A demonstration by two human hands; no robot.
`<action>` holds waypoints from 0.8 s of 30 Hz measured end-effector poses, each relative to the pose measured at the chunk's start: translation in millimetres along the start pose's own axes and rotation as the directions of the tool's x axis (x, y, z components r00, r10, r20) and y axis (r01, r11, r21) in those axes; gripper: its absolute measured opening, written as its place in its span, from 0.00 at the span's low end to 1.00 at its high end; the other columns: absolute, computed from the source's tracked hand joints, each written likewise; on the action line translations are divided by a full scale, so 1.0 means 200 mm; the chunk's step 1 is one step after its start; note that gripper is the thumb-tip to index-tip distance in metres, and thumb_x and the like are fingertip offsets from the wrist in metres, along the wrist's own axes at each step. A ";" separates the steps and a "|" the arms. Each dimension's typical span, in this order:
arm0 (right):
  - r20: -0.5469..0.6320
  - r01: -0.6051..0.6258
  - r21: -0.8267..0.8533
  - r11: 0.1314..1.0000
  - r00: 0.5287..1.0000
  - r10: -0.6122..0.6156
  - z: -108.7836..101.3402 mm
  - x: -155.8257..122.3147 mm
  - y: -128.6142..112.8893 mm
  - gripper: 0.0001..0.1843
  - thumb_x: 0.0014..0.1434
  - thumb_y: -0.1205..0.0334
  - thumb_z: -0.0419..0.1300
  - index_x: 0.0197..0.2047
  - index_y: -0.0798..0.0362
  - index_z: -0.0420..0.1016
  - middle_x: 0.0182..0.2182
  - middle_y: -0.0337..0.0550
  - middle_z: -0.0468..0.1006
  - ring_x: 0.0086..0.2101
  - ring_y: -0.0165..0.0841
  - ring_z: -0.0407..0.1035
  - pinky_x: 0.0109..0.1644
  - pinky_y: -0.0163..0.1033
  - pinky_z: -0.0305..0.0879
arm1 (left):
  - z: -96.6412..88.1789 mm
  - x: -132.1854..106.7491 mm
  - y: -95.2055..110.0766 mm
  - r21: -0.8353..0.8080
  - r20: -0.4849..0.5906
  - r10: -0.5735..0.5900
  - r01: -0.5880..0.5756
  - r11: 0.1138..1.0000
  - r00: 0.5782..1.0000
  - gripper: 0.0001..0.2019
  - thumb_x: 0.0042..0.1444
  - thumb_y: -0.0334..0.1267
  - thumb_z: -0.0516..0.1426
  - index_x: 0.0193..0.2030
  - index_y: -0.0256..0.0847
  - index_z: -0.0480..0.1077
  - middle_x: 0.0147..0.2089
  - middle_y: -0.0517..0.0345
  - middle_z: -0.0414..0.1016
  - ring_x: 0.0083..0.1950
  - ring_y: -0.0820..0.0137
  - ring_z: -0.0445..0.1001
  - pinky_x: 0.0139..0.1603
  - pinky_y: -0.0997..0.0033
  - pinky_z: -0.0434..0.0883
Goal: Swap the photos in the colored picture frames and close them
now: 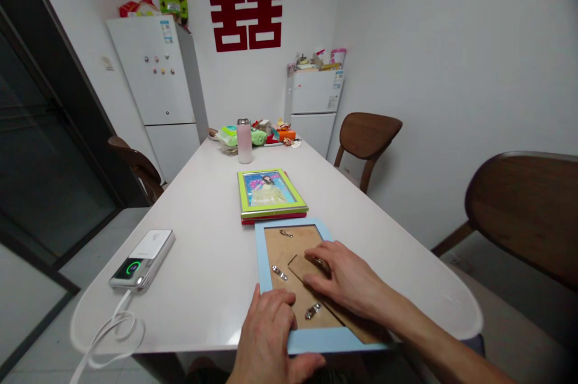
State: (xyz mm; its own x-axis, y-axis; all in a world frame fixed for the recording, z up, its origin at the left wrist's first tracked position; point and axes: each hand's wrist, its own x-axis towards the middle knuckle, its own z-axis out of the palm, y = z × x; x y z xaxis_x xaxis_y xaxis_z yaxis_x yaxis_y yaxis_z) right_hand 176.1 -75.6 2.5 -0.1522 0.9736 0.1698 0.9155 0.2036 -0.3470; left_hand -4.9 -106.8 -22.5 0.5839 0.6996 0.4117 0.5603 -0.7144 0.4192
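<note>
Through the head camera I see my left hand [271, 330] closed around the near left corner of a light-blue picture frame [264, 251], fingers curled over the top, thumb at the near edge. My right hand [341, 275] is cupped on the frame's brown backing board [295, 241], thumb and forefinger narrowly parted at the flap [301, 266]; a bit of metal glints between them, but I cannot tell whether they pinch it.

The blue frame lies face down at the table's near edge, smooth and rectangular. Its board is matt, like cardboard, and I count three shiny metal clips [279, 272] clear of my fingers.

Just beyond sits one glossy lime-green frame [273, 212] stacked on a red one [275, 219], a printed figure in a pale dress facing up. The white table [203, 288] is smooth with rounded corners. It also carries one boxy power bank [143, 259] with one white cable [118, 318], and one pink cylindrical bottle [244, 142]. Three brown chairs [368, 134] stand around it.
</note>
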 end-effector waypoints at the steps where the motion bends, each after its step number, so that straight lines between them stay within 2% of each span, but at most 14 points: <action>1: 0.012 0.002 0.003 1.000 1.000 -0.002 -0.01 -0.05 0.01 0.20 0.46 0.54 0.56 0.43 0.52 0.69 0.36 0.46 0.69 0.38 0.36 0.61 0.41 0.39 0.55 | 0.01 0.01 0.01 -0.005 -0.005 0.003 -0.003 1.000 1.000 0.16 0.35 0.44 0.63 0.27 0.40 0.62 0.40 0.48 0.71 0.42 0.58 0.69 0.47 0.43 0.61; 5: 0.016 0.000 0.043 0.999 1.000 0.000 -0.01 -0.12 0.01 0.22 0.45 0.61 0.55 0.46 0.52 0.67 0.36 0.46 0.68 0.38 0.36 0.61 0.42 0.40 0.56 | 0.05 0.01 0.02 -0.062 0.013 -0.029 0.030 0.998 0.999 0.15 0.36 0.41 0.62 0.29 0.39 0.63 0.41 0.48 0.70 0.44 0.57 0.67 0.50 0.41 0.57; 8: 0.017 -0.030 0.080 0.996 0.999 0.028 -0.03 -0.10 -0.01 0.20 0.43 0.65 0.54 0.43 0.55 0.69 0.34 0.46 0.68 0.37 0.35 0.61 0.41 0.38 0.57 | 0.04 0.00 0.00 -0.210 0.040 -0.066 0.073 0.975 0.997 0.16 0.40 0.42 0.60 0.35 0.40 0.63 0.47 0.46 0.67 0.49 0.56 0.64 0.51 0.44 0.56; 10: 0.001 -0.037 0.081 0.996 0.999 0.037 -0.08 -0.09 -0.02 0.20 0.42 0.66 0.54 0.42 0.55 0.70 0.33 0.46 0.68 0.37 0.35 0.61 0.41 0.38 0.57 | 0.01 0.00 -0.02 -0.358 0.014 -0.151 0.145 0.922 0.989 0.18 0.44 0.42 0.57 0.42 0.40 0.62 0.53 0.45 0.61 0.54 0.57 0.59 0.53 0.49 0.57; 12: -0.046 -0.029 0.079 0.996 0.998 0.033 -0.13 -0.09 -0.03 0.19 0.42 0.66 0.55 0.41 0.54 0.70 0.33 0.45 0.67 0.36 0.34 0.60 0.41 0.37 0.57 | -0.03 0.02 -0.03 -0.516 -0.016 -0.308 0.256 0.817 0.951 0.19 0.48 0.42 0.54 0.46 0.40 0.59 0.55 0.46 0.58 0.56 0.60 0.57 0.54 0.54 0.57; 15: -0.123 0.019 0.098 0.995 0.992 -0.007 -0.18 -0.10 -0.10 0.19 0.42 0.64 0.55 0.41 0.54 0.70 0.34 0.44 0.67 0.37 0.33 0.59 0.41 0.37 0.57 | -0.10 0.07 -0.05 -0.738 0.000 -0.532 0.359 0.571 0.846 0.20 0.47 0.44 0.55 0.46 0.40 0.60 0.51 0.49 0.64 0.51 0.62 0.64 0.50 0.62 0.62; 18: -0.142 0.120 0.146 0.982 0.985 -0.099 -0.17 -0.10 -0.21 0.17 0.43 0.62 0.56 0.40 0.53 0.70 0.34 0.43 0.67 0.37 0.33 0.59 0.41 0.36 0.57 | -0.18 0.11 -0.06 -0.859 0.199 -0.651 0.450 0.243 0.732 0.24 0.41 0.45 0.59 0.46 0.43 0.60 0.40 0.54 0.72 0.39 0.63 0.72 0.36 0.67 0.71; 20: -0.158 0.188 0.166 0.968 0.974 -0.162 -0.15 -0.09 -0.26 0.17 0.45 0.58 0.56 0.40 0.53 0.70 0.33 0.42 0.67 0.37 0.33 0.59 0.42 0.37 0.56 | -0.23 0.11 -0.08 -0.832 0.337 -0.705 0.548 0.088 0.624 0.26 0.36 0.44 0.61 0.45 0.45 0.62 0.33 0.59 0.75 0.30 0.63 0.74 0.25 0.69 0.71; 21: -0.168 0.212 0.176 0.961 0.969 -0.183 -0.13 -0.09 -0.27 0.18 0.46 0.55 0.56 0.41 0.53 0.69 0.34 0.42 0.68 0.37 0.33 0.59 0.43 0.37 0.56 | -0.26 0.11 -0.10 -0.809 0.361 -0.743 0.585 0.050 0.563 0.26 0.33 0.43 0.62 0.43 0.45 0.63 0.30 0.61 0.75 0.26 0.65 0.74 0.20 0.71 0.70; 23: -0.185 0.211 0.186 0.960 0.967 -0.176 -0.11 -0.08 -0.24 0.21 0.48 0.52 0.55 0.44 0.53 0.67 0.35 0.43 0.68 0.38 0.33 0.60 0.43 0.37 0.55 | -0.30 0.08 -0.16 -0.771 0.334 -0.825 0.635 0.038 0.456 0.23 0.32 0.42 0.62 0.39 0.46 0.65 0.23 0.67 0.74 0.19 0.68 0.72 0.15 0.74 0.67; 24: -0.184 0.173 0.180 0.968 0.973 -0.140 -0.10 -0.08 -0.20 0.21 0.49 0.52 0.54 0.45 0.54 0.66 0.35 0.43 0.68 0.39 0.33 0.60 0.43 0.37 0.55 | -0.31 0.06 -0.19 -0.759 0.287 -0.856 0.647 0.069 0.429 0.19 0.34 0.43 0.61 0.37 0.46 0.66 0.21 0.71 0.73 0.18 0.70 0.71 0.15 0.76 0.66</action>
State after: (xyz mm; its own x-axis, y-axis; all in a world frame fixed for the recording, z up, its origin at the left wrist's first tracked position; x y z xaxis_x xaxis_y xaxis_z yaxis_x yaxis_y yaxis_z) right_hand 150.0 -101.3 32.7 -0.2074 0.8998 0.3839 0.7929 0.3845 -0.4727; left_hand -56.7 -69.9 16.9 -0.0605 0.9078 -0.4151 -0.0290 0.4140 0.9098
